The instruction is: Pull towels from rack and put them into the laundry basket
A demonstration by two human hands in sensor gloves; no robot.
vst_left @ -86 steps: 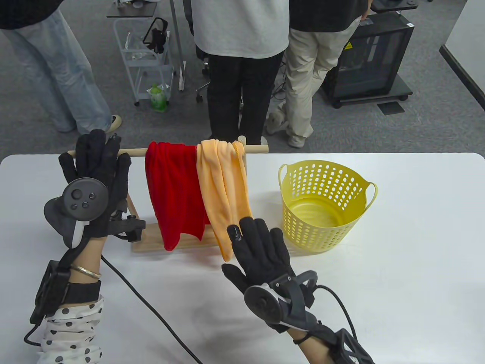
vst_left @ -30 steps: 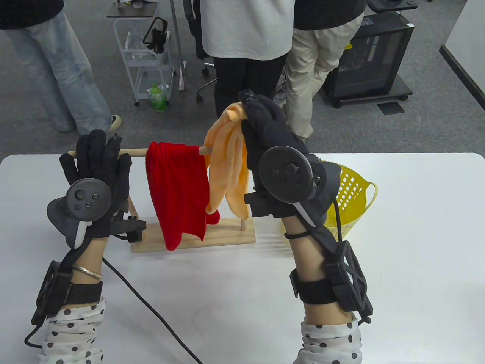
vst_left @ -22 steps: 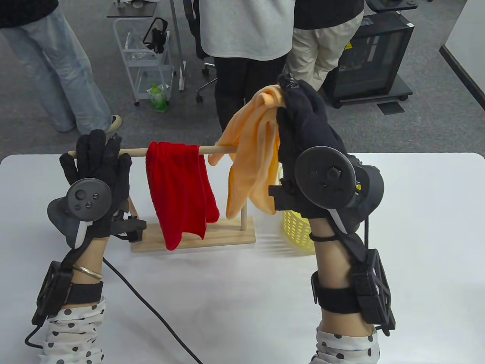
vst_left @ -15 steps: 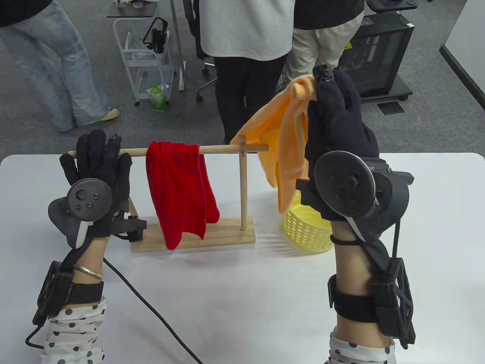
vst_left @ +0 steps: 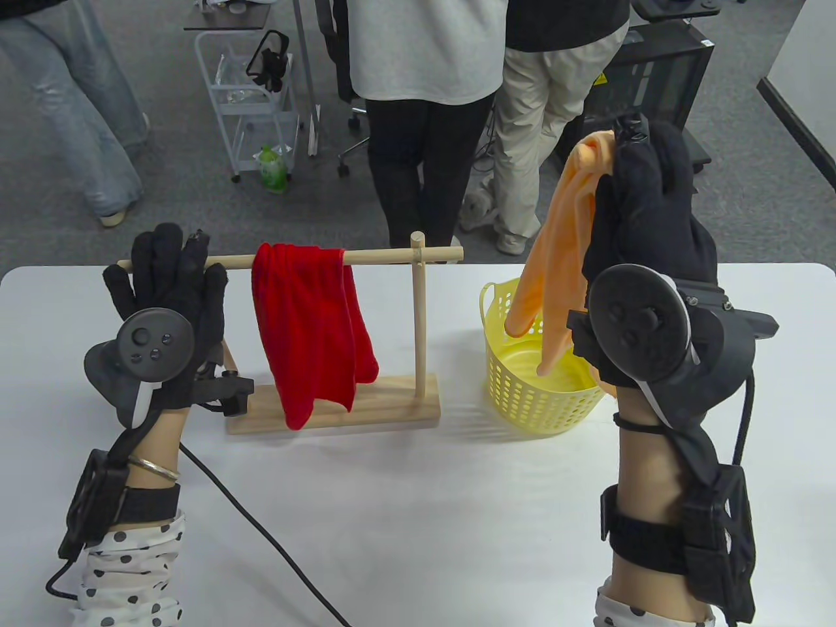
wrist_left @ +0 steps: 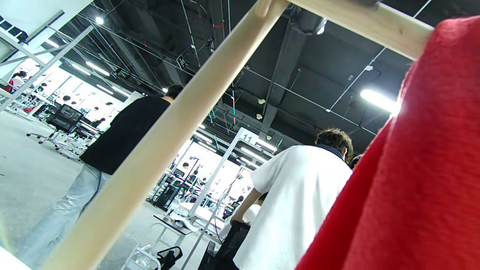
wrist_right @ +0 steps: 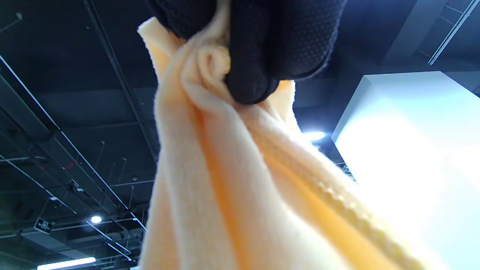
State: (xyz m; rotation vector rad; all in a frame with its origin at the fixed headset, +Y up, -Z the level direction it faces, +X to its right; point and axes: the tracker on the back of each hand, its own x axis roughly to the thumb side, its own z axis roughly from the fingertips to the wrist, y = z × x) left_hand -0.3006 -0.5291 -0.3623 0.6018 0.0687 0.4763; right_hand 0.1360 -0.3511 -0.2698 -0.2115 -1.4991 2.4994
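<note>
Right hand (vst_left: pixel 643 202) is raised, fingers (wrist_right: pixel 258 48) pinched on a bunched end of the orange towel (vst_left: pixel 555 261). The towel hangs below the hand, its lower end inside the yellow laundry basket (vst_left: pixel 522 392), clear of the rack (vst_left: pixel 418 313). Left hand (vst_left: pixel 166 287) lies with straight fingers on the rack's rail end. The red towel (vst_left: pixel 307 333) is draped over the rail, just right of that hand.

Rack (vst_left: pixel 339 405) left of basket (vst_left: pixel 522 392) — towel (vst_left: pixel 555 261) above basket
</note>
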